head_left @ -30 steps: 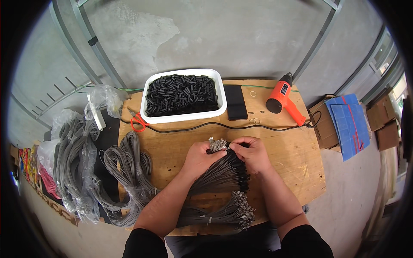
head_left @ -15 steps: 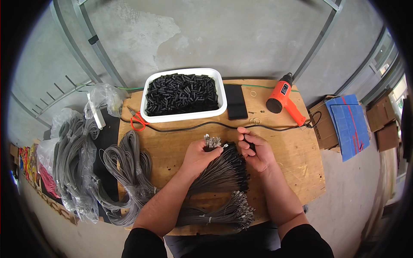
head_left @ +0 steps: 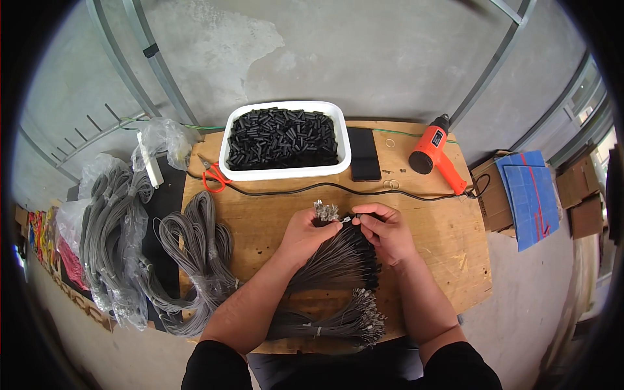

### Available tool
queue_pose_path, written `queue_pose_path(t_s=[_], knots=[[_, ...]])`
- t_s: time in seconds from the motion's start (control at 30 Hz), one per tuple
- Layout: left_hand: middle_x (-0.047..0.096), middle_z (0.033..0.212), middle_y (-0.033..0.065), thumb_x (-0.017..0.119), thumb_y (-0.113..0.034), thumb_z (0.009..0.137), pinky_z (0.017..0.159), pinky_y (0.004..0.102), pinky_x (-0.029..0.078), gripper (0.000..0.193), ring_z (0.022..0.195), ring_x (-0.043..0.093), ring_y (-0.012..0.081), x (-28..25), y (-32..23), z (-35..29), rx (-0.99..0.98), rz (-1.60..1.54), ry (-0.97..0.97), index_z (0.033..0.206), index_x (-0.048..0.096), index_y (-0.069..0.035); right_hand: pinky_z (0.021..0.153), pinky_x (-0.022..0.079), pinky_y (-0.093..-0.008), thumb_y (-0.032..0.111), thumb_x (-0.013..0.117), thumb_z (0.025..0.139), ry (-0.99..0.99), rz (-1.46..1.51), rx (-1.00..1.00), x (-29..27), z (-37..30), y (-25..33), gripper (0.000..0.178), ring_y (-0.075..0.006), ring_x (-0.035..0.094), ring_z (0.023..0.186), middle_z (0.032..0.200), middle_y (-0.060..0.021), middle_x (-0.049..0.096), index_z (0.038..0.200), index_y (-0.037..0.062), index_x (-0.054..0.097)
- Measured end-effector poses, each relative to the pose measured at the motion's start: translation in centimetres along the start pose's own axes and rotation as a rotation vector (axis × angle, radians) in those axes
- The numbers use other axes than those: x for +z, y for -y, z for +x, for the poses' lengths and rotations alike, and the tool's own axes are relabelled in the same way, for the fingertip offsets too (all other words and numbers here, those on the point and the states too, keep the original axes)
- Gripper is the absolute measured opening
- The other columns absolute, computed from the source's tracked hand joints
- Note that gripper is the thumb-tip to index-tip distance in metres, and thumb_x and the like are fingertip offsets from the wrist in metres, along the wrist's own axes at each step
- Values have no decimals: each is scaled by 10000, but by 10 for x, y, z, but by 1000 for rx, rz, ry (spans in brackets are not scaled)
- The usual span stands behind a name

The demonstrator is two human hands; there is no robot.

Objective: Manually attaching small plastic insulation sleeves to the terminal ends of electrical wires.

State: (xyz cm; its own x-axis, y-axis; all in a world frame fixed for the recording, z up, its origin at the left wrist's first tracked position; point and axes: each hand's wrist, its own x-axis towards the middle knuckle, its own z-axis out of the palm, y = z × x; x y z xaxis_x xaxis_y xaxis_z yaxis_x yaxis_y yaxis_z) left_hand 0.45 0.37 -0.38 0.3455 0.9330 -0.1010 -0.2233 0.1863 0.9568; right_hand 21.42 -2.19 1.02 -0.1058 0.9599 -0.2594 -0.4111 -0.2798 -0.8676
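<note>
My left hand (head_left: 305,235) is closed around a bunch of grey cables, whose metal-and-white connector ends (head_left: 326,211) stick up past the fingers. One white connector (head_left: 346,220) juts out beyond the thumb. Against it my right hand (head_left: 390,235) pinches a short black sleeve (head_left: 357,216) between thumb and forefinger; the fingers partly cover it. Beneath both hands fan grey cables (head_left: 331,263) with black-sleeved ends. Nearer to me lies another tied bundle of grey cables (head_left: 302,327) with bare connector ends. A white tub (head_left: 286,174) full of short black sleeves (head_left: 283,140) stands beyond my hands.
Orange-handled scissors (head_left: 213,179) lie left of the tub, a black phone-like slab (head_left: 364,155) right of it. An orange heat gun (head_left: 437,153) rests at the far right. A black cord (head_left: 312,186) crosses the wooden table (head_left: 448,253). Coiled grey cables (head_left: 205,260) lie left.
My right hand has moved left, bringing the black sleeve up to the connector by my left thumb. My left hand keeps hold of the cables. The whole view has shifted slightly.
</note>
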Motion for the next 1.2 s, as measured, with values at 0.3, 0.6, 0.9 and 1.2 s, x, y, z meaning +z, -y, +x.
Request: queue_pose_path(t_s=[0.3,0.6,0.9,1.2], knots=[[669,867,-3,720,-22,900,683,232,479,49,761,602,69,-1,-1,0,12,53,2,925,677,-19,552,381,-172,0,666,965,29,-70,-90,5,0,-5,121,-25,515,647,930,-66,714,1081,35,655],[691,873,23,744,-61,882,696,248,509,98,771,627,85,-3,-2,0,-32,97,28,938,690,-1,535,379,-167,4,726,931,-71,-182,-197,4,1,-11,143,-1,483,610,775,43,644,1072,20,748],[690,870,18,751,-68,865,700,252,500,111,779,616,78,-3,-5,-1,-26,186,33,936,704,2,528,380,-174,25,745,922,-69,-207,-186,5,2,-11,123,-9,489,604,746,48,625,1044,13,748],[686,843,3,755,-91,863,705,257,495,115,772,593,64,-3,-3,0,13,272,26,921,705,-6,521,384,-182,50,763,913,-59,-224,-165,5,2,-10,101,-20,496,595,737,34,633,999,5,736]])
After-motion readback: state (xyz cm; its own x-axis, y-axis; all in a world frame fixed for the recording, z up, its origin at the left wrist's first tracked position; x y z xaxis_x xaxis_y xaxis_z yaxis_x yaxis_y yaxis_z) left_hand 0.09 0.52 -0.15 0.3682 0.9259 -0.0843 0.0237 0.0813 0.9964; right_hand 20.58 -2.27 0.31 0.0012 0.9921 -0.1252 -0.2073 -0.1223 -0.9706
